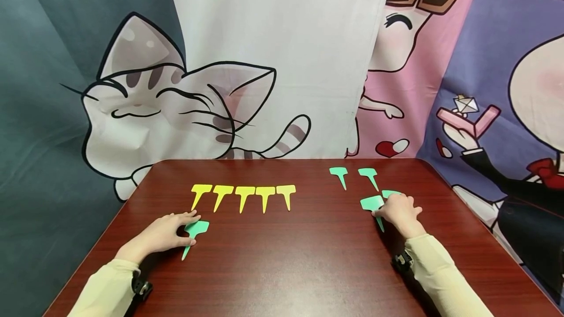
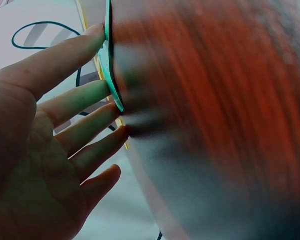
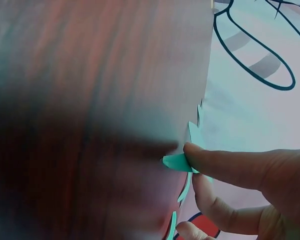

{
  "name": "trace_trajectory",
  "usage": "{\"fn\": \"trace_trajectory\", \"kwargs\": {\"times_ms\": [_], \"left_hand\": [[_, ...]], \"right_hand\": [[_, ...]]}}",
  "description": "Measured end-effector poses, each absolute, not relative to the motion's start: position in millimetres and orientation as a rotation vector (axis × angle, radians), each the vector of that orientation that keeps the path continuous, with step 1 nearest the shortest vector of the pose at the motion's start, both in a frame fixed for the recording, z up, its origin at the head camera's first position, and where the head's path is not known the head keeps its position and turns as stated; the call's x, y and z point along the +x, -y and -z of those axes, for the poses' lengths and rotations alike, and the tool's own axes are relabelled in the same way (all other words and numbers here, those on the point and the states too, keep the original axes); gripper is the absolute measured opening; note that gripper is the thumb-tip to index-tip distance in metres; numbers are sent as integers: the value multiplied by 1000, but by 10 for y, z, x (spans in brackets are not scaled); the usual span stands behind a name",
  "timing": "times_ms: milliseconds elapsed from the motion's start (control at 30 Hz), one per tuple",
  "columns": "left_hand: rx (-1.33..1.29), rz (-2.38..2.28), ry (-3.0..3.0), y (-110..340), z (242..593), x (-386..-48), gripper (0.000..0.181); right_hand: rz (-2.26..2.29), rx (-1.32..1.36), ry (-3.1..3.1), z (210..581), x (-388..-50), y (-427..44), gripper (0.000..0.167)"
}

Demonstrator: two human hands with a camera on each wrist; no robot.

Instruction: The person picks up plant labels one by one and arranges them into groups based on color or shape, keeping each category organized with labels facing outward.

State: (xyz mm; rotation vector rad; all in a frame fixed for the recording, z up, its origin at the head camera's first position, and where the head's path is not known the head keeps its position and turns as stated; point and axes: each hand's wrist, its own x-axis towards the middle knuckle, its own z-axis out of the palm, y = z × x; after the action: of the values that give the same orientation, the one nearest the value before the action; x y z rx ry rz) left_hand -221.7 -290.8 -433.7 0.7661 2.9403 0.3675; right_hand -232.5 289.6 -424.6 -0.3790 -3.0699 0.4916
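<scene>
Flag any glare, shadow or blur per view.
Head: mostly crisp, soft sheen on the near tabletop, dark shadows beside the left hand and right hand; left wrist: tabletop blurred, pale glare toward the upper right, hand dimly lit; right wrist: tabletop grain soft, dark shadow left of the fingertips.

text: none readable | labels, brands: none readable | numbers, signs: none readable
</scene>
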Motion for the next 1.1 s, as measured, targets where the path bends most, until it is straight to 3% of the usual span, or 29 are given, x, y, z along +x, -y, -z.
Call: {"fn": "trace_trajectory", "kwargs": {"times_ms": [367,1100], "left_hand": [[752,-369,-2934,2915,4344,-2219,67],[768,-376,-2946,2912,4355,-2228,68]], "right_hand": [[-552,-322,3055,4242,-2358,-2826,24],[-541,-233,3003,4238,-2365,-2736,26]]}}
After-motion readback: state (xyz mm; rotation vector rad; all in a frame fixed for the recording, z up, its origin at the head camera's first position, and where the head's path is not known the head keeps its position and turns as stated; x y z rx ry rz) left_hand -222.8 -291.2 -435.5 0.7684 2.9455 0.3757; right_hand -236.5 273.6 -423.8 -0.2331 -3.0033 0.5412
